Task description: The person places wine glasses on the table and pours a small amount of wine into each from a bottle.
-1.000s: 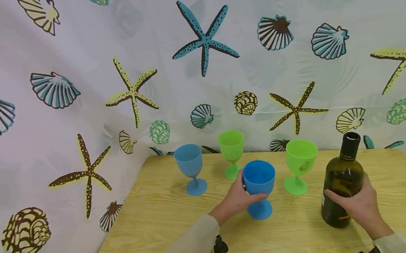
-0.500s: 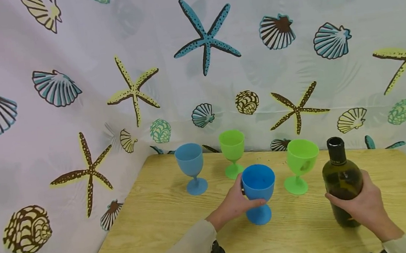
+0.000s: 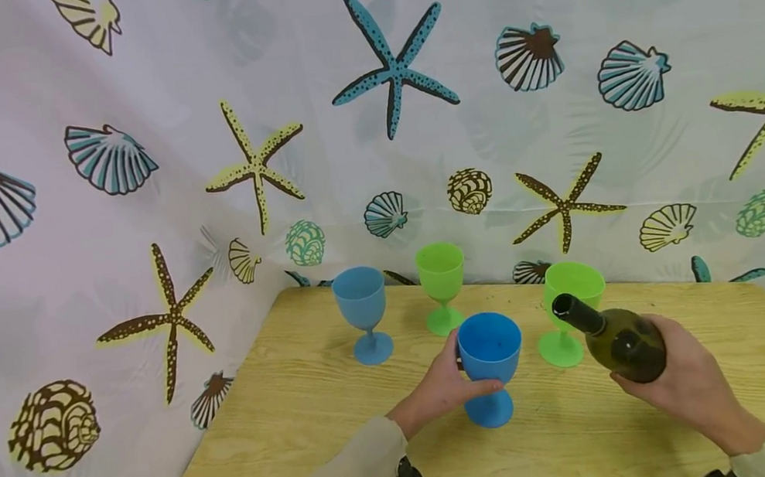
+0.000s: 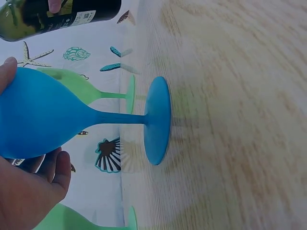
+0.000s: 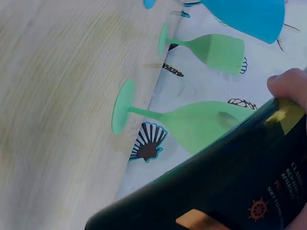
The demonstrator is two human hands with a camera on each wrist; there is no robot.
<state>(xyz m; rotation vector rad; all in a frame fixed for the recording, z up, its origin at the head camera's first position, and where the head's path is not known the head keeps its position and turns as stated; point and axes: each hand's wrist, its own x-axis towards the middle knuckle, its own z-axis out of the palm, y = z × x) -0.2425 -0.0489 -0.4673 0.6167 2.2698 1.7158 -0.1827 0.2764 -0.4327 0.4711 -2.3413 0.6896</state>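
My left hand (image 3: 440,388) grips the bowl of a bright blue plastic goblet (image 3: 488,348) near the table's middle. In the left wrist view the foot of this blue goblet (image 4: 157,120) stands on the wood, and fingers and thumb lie on either side of the bowl. My right hand (image 3: 694,377) holds a dark green glass wine bottle (image 3: 628,349) round its body. The bottle is tilted, with its uncapped mouth pointing left toward the blue goblet but apart from it. Its base is off the table in the left wrist view, and part of its label shows in the right wrist view.
A green goblet (image 3: 562,348) stands right behind the bottle's neck, partly covered by it. Farther back are another green goblet (image 3: 441,275) and a lighter blue goblet (image 3: 362,299). The wooden table (image 3: 289,419) meets a white curtain (image 3: 318,160) printed with shells and starfish.
The right hand has lifted the wine bottle and tipped it from near upright to a lean leftward. The left hand keeps its grip on the blue goblet, which has shifted slightly toward me.
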